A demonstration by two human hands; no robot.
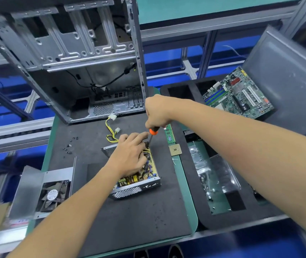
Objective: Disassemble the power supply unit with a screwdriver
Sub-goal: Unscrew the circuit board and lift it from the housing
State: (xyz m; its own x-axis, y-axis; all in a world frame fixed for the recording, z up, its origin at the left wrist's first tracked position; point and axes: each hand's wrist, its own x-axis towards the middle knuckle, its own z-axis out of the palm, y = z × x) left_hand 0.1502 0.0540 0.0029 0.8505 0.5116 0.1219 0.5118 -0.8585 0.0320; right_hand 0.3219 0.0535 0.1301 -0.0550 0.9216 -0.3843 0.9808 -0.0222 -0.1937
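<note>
The power supply unit (136, 189) lies open on the dark mat, its yellow circuit board and coils exposed. My left hand (130, 155) rests flat on top of the board, pressing on it and hiding its middle. My right hand (156, 112) grips the orange-and-black screwdriver (153, 132) from above. The shaft points straight down into the far right corner of the unit, beside my left fingertips. The unit's yellow-and-black cables (111, 130) with white plugs trail away toward the computer case.
The removed cover with its fan (53, 194) lies at the near left. Several small black screws (68, 147) are scattered on the mat. An open computer case (77, 58) stands behind. A RAM stick (170, 134), a CPU (175, 150) and a foam tray (189, 164) holding a motherboard (238, 95) lie right.
</note>
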